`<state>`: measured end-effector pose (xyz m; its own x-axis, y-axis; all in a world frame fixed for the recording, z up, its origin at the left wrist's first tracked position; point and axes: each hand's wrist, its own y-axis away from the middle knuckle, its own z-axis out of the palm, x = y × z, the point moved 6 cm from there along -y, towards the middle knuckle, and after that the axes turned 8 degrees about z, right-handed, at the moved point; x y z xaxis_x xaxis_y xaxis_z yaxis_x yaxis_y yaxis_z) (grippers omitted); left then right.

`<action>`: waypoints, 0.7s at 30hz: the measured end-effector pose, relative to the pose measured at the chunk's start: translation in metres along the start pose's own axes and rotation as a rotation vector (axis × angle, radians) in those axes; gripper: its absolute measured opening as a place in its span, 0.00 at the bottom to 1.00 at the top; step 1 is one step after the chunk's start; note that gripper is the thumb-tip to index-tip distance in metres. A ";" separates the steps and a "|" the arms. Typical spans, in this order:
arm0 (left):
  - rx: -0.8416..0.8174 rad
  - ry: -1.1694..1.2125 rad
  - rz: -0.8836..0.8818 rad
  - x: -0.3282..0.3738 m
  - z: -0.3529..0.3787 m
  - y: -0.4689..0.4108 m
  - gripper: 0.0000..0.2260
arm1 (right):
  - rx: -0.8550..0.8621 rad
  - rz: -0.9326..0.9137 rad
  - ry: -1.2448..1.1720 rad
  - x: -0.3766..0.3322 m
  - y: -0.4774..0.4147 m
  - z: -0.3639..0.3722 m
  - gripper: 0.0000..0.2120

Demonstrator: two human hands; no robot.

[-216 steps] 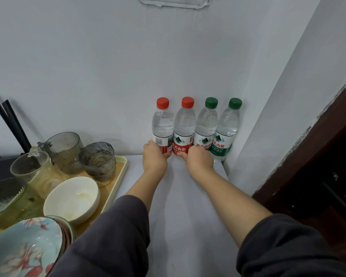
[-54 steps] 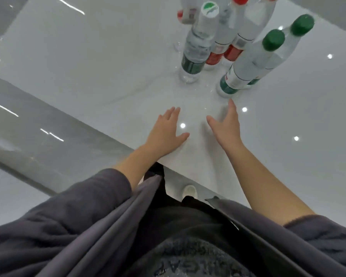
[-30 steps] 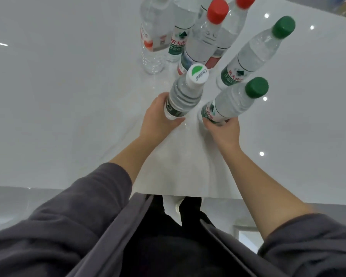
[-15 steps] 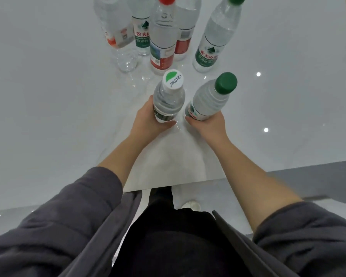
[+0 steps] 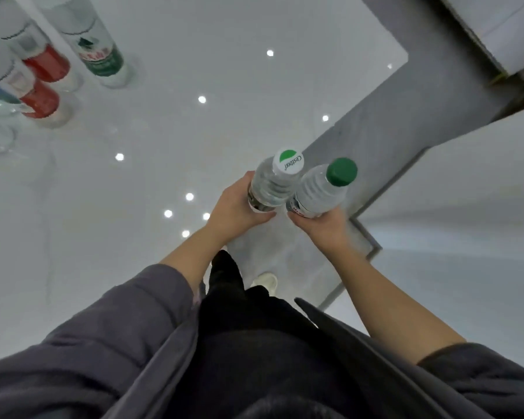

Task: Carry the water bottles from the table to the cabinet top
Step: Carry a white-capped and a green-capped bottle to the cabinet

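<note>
Fingers: left hand wrapped round the lower body of the white-capped bottle, thumb across the near side at label height; right hand wrapped the same way round the green-capped bottle. Both grips closed on the bottles, neither hand free. Bottles upright, caps tipped slightly away, side by side and apparently touching at the shoulders. Position: held up off the glossy white table, over its near corner edge, with grey floor beyond. Other bottles stand together on the table, well apart at the upper left. Cabinet top not identifiable; a white unit at upper right may or may not be it. Handling, judged: both look full, so moderately heavy for a one-hand hold; thin ribbed plastic walls will dent under a hard squeeze; the smooth label band may slip. A low-to-mid body grip as here looks sound; keep upright, avoid knocking them together. Step in hand: the carry, bottles lifted, not yet set down.
</note>
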<state>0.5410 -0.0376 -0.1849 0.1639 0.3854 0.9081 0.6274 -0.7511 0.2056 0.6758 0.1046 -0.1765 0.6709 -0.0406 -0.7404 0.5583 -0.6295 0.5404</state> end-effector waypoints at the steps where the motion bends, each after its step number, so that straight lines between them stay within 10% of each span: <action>1: -0.051 0.012 0.028 0.011 0.024 0.002 0.25 | 0.054 0.024 -0.024 0.017 0.012 -0.021 0.18; 10: -0.349 0.078 0.295 0.156 0.157 0.007 0.23 | 0.565 0.076 -0.276 0.074 0.107 -0.173 0.26; 21: -0.386 0.205 0.675 0.384 0.159 -0.033 0.24 | 0.913 -0.278 -0.533 -0.064 0.182 -0.311 0.25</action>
<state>0.7038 0.2204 0.0991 0.2474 -0.2959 0.9226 0.1290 -0.9337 -0.3340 0.8863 0.2342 0.0930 0.1566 0.0002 -0.9877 -0.0628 -0.9980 -0.0102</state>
